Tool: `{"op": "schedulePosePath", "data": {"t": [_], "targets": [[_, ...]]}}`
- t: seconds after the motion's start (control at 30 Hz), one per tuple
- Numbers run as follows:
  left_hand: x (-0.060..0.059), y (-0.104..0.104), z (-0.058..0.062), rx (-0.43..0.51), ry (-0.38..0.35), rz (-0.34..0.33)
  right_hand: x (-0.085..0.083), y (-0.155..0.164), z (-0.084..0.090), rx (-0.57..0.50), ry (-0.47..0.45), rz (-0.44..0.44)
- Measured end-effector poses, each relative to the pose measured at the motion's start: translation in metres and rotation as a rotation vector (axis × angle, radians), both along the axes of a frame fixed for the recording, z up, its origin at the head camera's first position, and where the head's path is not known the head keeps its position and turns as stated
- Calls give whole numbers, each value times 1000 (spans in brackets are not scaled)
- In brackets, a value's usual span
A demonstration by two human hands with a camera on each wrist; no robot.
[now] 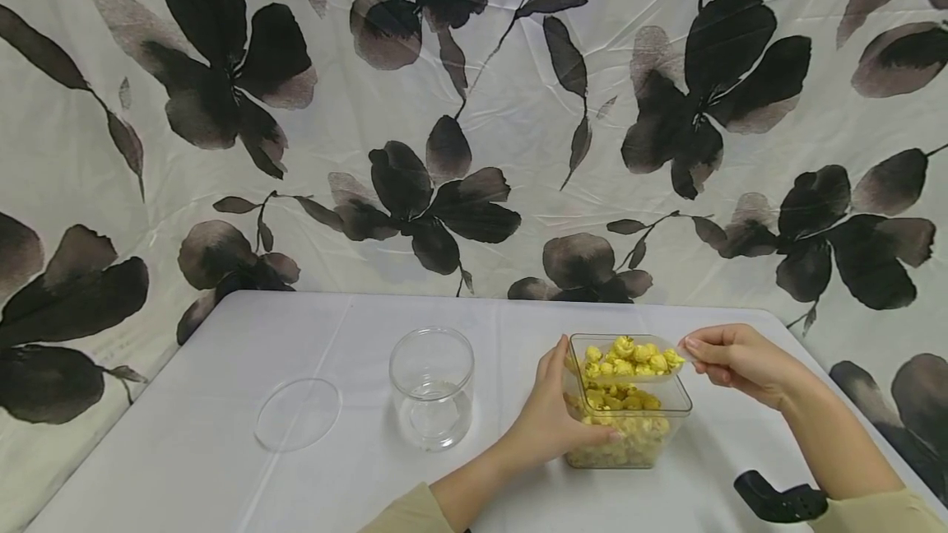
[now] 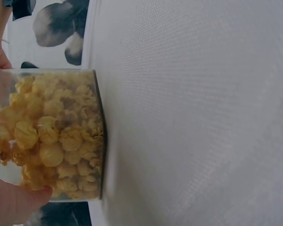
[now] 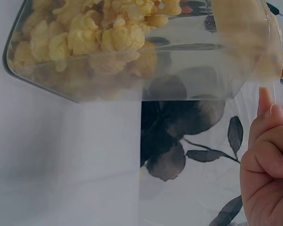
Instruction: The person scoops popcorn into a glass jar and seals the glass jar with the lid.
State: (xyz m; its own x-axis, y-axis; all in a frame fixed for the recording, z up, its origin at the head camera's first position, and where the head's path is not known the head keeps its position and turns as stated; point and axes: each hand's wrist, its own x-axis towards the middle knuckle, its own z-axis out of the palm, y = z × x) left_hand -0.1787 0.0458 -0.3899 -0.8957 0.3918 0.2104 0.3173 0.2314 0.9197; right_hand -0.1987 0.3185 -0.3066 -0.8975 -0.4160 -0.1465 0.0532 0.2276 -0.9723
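And here's the box [image 1: 670, 413], upright on the desk [image 1: 333, 492], with plenty of popcorn in it! The left hand [image 1: 551, 414] has it firmly, spread wide round the left side, thumb pressed along the near face. Over on the other flank, the right hand [image 1: 736, 356] is closed to a neat pinch, thumb and forefinger on the end of a clear scoop [image 1: 652, 378], the other fingers tucked in. And that scoop is loaded, heaped with yellow popcorn [image 1: 624, 359] over the far part of the box's mouth! Whether it touches the rim, I can't tell.

So what does good play look like here? Level, level, level! Such a slim pinch on one end probably lets the load roll, so a slow, straight lift looks the smart line, with the scoop above the opening until any loose pieces drop back in. Watch the ones crowding the handle end; a tilt that way could spill them onto the desk. The left hand should brace the box without squeezing. Left of it, well apart from the scoop, stands the open jar [image 1: 400, 389], and beyond that a clear disc [image 1: 299, 414] lies flat.
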Motion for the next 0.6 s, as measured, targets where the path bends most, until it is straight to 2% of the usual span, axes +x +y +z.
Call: {"op": "schedulePosePath", "data": {"t": [0.4,0.6], "targets": [[-1,-5,5,-28,-18,-16,-1,2,4,10,-9,-25],[-2,-9,7,66,-112,-25,-1,0,8,15,-8,-31]]}}
